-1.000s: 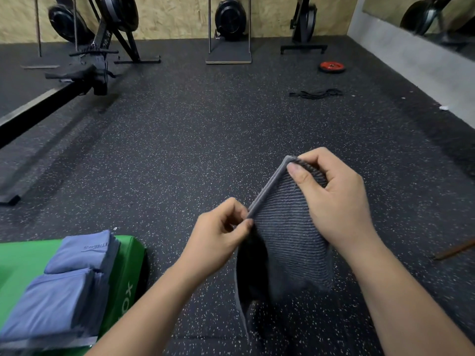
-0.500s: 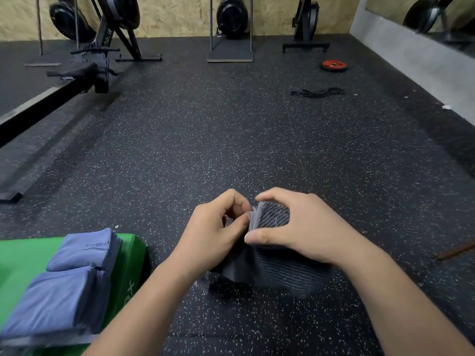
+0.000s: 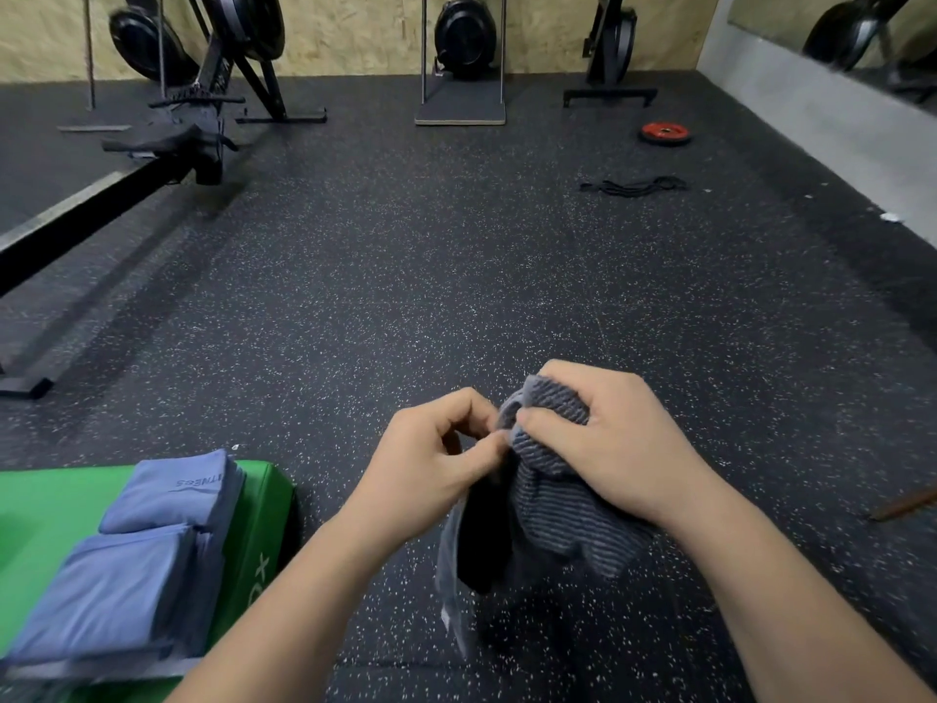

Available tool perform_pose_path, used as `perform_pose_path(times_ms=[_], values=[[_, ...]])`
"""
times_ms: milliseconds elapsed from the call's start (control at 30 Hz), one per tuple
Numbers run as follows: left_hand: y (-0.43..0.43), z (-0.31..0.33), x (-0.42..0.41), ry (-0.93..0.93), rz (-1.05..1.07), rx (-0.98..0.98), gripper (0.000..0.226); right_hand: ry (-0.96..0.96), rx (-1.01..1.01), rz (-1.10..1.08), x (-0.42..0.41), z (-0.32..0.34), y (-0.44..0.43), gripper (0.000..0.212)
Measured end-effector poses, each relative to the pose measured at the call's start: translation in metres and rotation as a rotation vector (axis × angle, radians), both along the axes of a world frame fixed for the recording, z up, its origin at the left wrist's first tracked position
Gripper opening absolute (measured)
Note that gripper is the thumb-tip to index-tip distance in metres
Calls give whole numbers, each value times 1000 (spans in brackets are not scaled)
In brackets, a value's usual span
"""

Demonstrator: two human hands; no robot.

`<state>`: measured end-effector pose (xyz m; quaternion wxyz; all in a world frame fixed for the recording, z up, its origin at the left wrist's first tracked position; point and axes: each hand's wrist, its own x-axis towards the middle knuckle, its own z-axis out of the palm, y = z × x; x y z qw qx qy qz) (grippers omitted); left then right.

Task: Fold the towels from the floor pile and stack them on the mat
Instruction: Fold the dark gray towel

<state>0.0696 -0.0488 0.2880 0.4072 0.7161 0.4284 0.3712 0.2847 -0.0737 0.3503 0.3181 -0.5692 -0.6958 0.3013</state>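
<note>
A dark grey ribbed towel (image 3: 563, 520) hangs in the air in front of me, bunched at the top and drooping toward the floor. My left hand (image 3: 431, 459) pinches its upper edge between thumb and fingers. My right hand (image 3: 608, 438) grips the top corner right beside it, and the two hands almost touch. At the lower left lies the green mat (image 3: 45, 520). Two folded blue towels (image 3: 137, 550) rest on it, one behind the other near its right edge. The floor pile is out of view.
Speckled black rubber floor (image 3: 456, 276) stretches ahead. A rowing machine rail (image 3: 101, 195) runs along the left. Exercise machines stand at the far wall. A red weight plate (image 3: 665, 132), a black band (image 3: 634, 186) and a brown stick (image 3: 907, 507) lie on the right.
My right hand has brought the towel's raised far corner down to my left hand. The spread towel has become a bunched, doubled shape. Both hands kept their grip.
</note>
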Motion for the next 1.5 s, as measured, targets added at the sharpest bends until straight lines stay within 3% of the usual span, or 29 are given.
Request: perform_pose_path(times_ms=[300, 467, 633, 733, 833, 1000, 1067, 1200, 1333, 1500], values=[[9, -17, -2, 318, -30, -43, 24, 169, 224, -211, 17, 9, 2, 16], [25, -15, -19, 254, 17, -127, 18, 179, 307, -354, 27, 11, 4, 18], [25, -12, -21, 216, 34, -79, 18, -6, 133, -267, 26, 8, 6, 16], [22, -9, -14, 244, 47, 75, 14, -72, -97, -39, 16, 5, 4, 43], [21, 0, -11, 272, 31, 223, 8, -131, -110, 65, 6, -4, 3, 75], [12, 12, -9, 297, -31, 283, 14, -100, -112, 124, -3, -12, 5, 88], [9, 13, -8, 288, -64, 273, 12, -174, -133, 136, -3, -18, 7, 78], [6, 11, -7, 261, -86, 255, 8, -212, -160, 145, -2, -23, 10, 33], [5, 8, -4, 273, -84, 264, 12, -203, -147, 185, -5, -24, 9, 37], [0, 11, 0, 276, -48, 226, 10, -243, -139, 100, -2, -30, 10, 14]])
